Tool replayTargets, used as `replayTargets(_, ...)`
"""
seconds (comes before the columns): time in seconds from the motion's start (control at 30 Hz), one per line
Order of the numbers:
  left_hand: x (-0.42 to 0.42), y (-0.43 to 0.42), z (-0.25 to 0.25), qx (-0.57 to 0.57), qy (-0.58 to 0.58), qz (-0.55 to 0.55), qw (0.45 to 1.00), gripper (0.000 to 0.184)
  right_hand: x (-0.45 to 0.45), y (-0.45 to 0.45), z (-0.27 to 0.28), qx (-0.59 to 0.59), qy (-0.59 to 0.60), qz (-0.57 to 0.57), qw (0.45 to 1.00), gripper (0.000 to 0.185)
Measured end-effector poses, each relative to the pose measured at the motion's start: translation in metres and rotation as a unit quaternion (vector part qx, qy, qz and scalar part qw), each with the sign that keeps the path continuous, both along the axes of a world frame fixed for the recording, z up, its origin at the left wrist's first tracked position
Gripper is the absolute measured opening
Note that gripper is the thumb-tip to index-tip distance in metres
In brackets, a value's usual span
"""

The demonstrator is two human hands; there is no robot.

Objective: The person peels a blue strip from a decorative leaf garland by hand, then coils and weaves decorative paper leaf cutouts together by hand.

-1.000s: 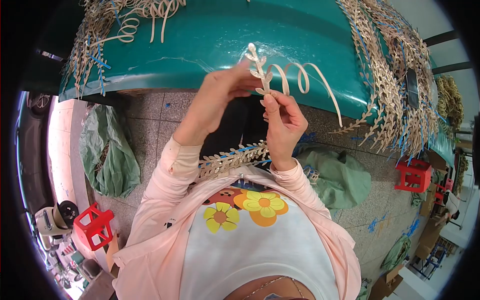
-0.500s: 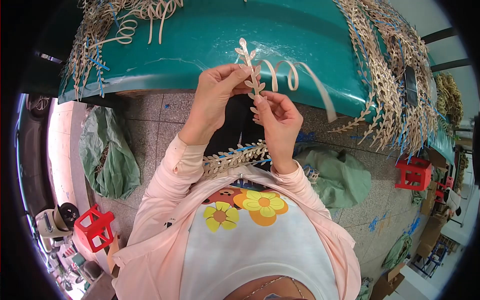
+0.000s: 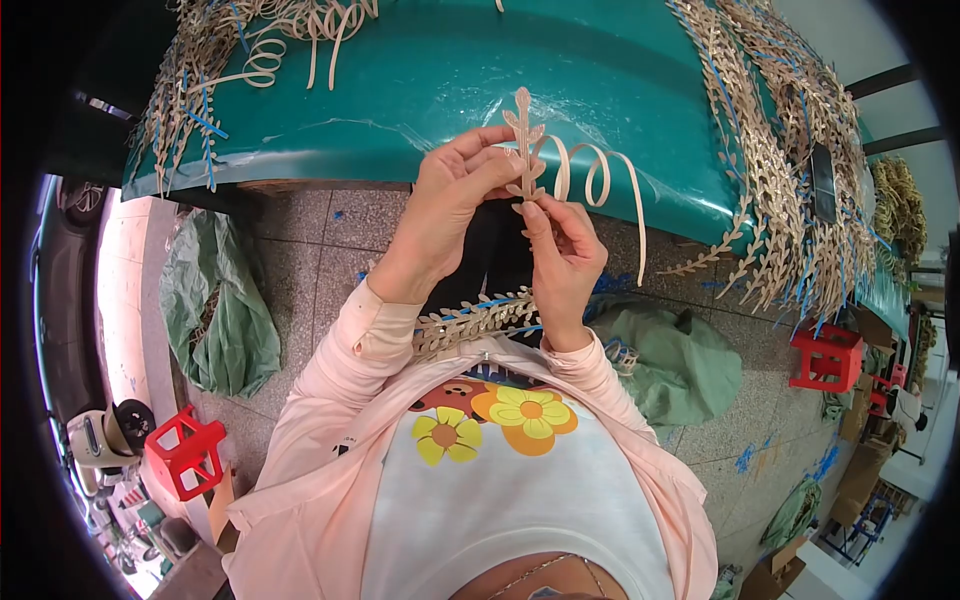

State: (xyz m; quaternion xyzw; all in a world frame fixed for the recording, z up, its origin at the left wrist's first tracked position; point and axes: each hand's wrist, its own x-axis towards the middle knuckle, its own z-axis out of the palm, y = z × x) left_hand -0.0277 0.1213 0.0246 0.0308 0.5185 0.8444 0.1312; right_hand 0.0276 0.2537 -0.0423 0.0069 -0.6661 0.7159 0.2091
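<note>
Left hand (image 3: 440,205): thumb and fingers clamped on leafy strip (image 3: 523,125), partway up. Right hand (image 3: 568,262): thumb and fingertips pinched on its lower part, just below left. Strip upright between 2 hands, above near edge of green table (image 3: 430,60). Curled ribbon (image 3: 600,178) loops beside strip, right side. Leafy bundle (image 3: 475,322) across lap. Leafy piles (image 3: 780,170) at table's right; 1 dark phone-like object (image 3: 822,185) on them.

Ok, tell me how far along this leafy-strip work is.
The leafy strands on the table look done. The left hand and right hand hold one leafy strip, a plain coil trailing beside it. That coil seems left to handle; how many more strips, I can't tell.
</note>
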Motion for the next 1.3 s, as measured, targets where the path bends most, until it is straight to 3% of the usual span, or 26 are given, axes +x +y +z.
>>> replayTargets(0.37,0.005,0.000,0.003,-0.005,0.034,0.017,0.999,0.028,0.003,-0.005,0.011,0.007,-0.015,-0.010,1.000,0.017)
replayTargets(0.43,0.007,0.000,0.005,-0.002,0.035,0.007,0.999,0.027,0.004,-0.007,0.020,-0.056,-0.019,-0.007,0.998,0.016)
replayTargets(0.57,0.008,0.001,0.013,0.018,0.006,0.002,1.000,0.025,0.001,-0.004,0.013,-0.052,-0.007,-0.016,0.998,0.015)
replayTargets(0.67,0.012,0.003,0.020,0.018,-0.006,-0.006,1.000,0.025,0.001,-0.002,0.010,-0.006,0.000,-0.029,1.000,0.014)
replayTargets(0.73,0.016,0.010,0.013,-0.103,0.108,0.017,0.989,0.032,0.003,-0.003,0.013,0.056,0.016,-0.061,0.996,0.011)
replayTargets(0.83,0.020,0.012,0.010,-0.195,0.162,0.057,0.966,0.029,0.004,-0.005,0.012,0.155,0.052,-0.114,0.980,0.014)
replayTargets(0.93,0.020,0.012,0.007,-0.226,0.136,0.075,0.962,0.024,0.004,-0.004,0.019,0.242,0.086,-0.127,0.958,0.016)
replayTargets(1.07,0.017,0.007,0.003,-0.195,0.131,0.080,0.969,0.021,0.003,-0.006,0.009,0.157,0.050,-0.113,0.980,0.014)
replayTargets(1.13,0.015,0.002,0.004,-0.139,0.092,0.032,0.986,0.022,0.003,-0.005,0.005,0.118,0.033,-0.095,0.988,0.012)
replayTargets(1.3,0.011,-0.003,0.002,-0.087,0.051,0.031,0.994,0.019,0.010,-0.002,0.011,0.171,0.003,-0.061,0.983,0.010)
